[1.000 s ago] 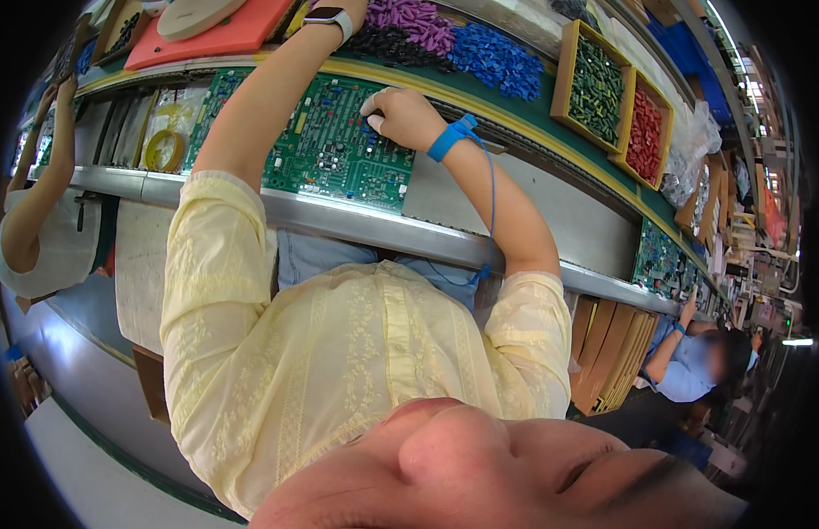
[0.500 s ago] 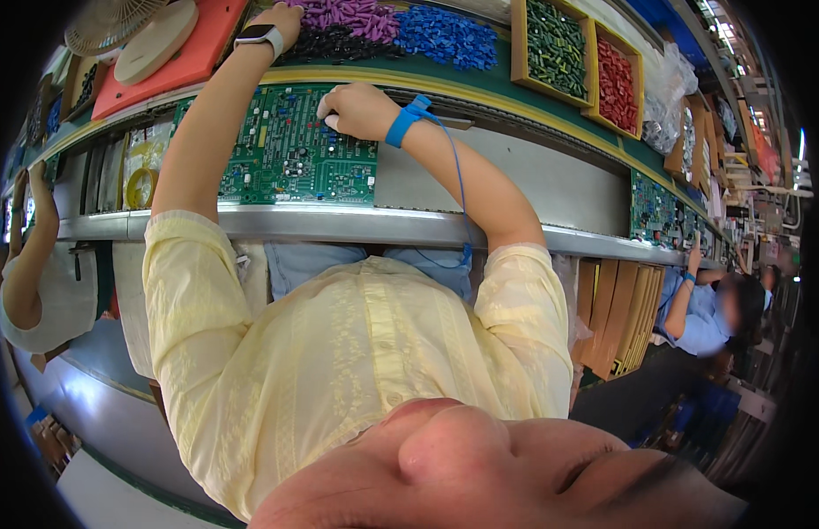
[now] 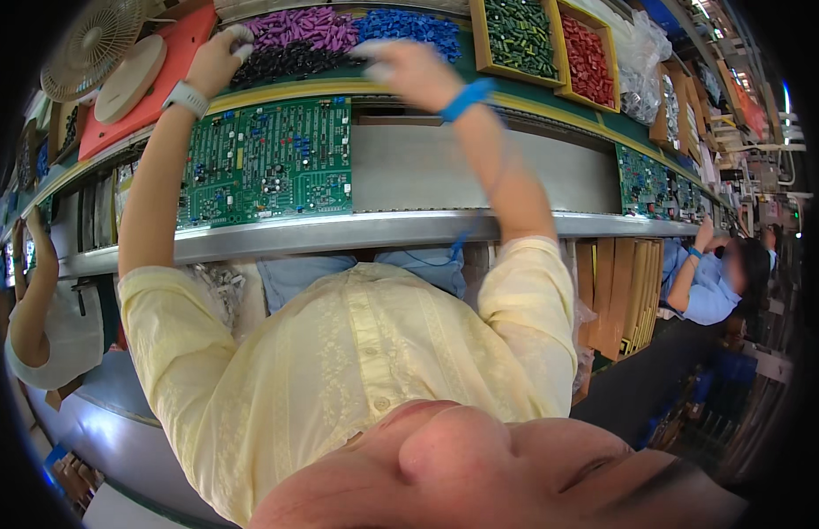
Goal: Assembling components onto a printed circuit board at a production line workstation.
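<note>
My left hand (image 3: 221, 60), with white covers on its fingertips, is at the left end of a pile of purple parts (image 3: 308, 31) and black parts (image 3: 290, 63). Its fingers are curled together; whatever they hold is hidden. Over the line between the black and blue parts (image 3: 414, 33) is my right hand (image 3: 416, 72), smeared by motion, also with white fingertip covers. A blue wrist strap (image 3: 468, 99) circles that wrist. Below both hands, a green circuit board (image 3: 282, 167) fitted with many small components lies in the metal rail track; neither hand touches it.
Boxes of green parts (image 3: 521, 40) and red parts (image 3: 588, 63) stand at the back right, beside clear plastic bags (image 3: 643, 75). A fan (image 3: 92, 48) is at the far left. More boards (image 3: 647, 185) lie along the rail (image 3: 409, 224). Co-workers sit at both sides.
My right hand has left the circuit board and moved up to the loose parts. My left hand stays at the piles, slightly farther left in view. The whole view has shifted a little.
</note>
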Available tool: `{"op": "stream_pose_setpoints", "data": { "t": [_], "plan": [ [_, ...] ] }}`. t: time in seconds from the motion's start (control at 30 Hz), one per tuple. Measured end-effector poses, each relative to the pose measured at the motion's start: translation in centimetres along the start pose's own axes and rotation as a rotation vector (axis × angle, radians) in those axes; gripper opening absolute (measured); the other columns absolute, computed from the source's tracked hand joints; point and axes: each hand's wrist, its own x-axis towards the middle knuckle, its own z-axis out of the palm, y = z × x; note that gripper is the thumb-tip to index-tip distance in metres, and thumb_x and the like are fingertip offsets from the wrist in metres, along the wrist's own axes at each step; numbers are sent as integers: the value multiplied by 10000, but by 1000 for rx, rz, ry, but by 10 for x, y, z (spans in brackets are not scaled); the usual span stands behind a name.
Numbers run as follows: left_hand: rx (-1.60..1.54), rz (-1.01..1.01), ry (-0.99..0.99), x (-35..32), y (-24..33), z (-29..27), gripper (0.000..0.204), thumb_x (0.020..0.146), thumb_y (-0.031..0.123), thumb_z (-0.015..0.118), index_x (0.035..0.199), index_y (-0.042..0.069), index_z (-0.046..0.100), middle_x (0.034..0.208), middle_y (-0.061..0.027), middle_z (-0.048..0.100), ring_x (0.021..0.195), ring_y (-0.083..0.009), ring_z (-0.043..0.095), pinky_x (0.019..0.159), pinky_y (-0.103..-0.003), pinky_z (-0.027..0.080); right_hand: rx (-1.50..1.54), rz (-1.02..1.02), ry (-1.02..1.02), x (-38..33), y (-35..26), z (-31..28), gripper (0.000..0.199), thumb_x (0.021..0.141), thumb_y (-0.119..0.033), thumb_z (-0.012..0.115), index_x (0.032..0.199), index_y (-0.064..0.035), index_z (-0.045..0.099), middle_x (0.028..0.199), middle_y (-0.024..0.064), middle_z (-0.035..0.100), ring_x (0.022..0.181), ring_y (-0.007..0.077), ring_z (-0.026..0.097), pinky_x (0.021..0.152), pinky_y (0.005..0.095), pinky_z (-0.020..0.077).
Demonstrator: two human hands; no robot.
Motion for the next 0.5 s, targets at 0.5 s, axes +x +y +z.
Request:
{"op": "stream_pose_setpoints", "data": {
  "t": [0.5],
  "plan": [
    [-198, -248, -263, -169, 82, -46, 149, 809, 76, 555, 948, 30, 527, 777, -96, 583, 646, -189, 562, 610, -281, 448, -753, 1158, -84, -148, 282, -190, 391, 810, -300, 559, 1144, -97, 552, 1134, 146, 559, 1061, 314, 520, 888, 398, 419]
  ]
}}
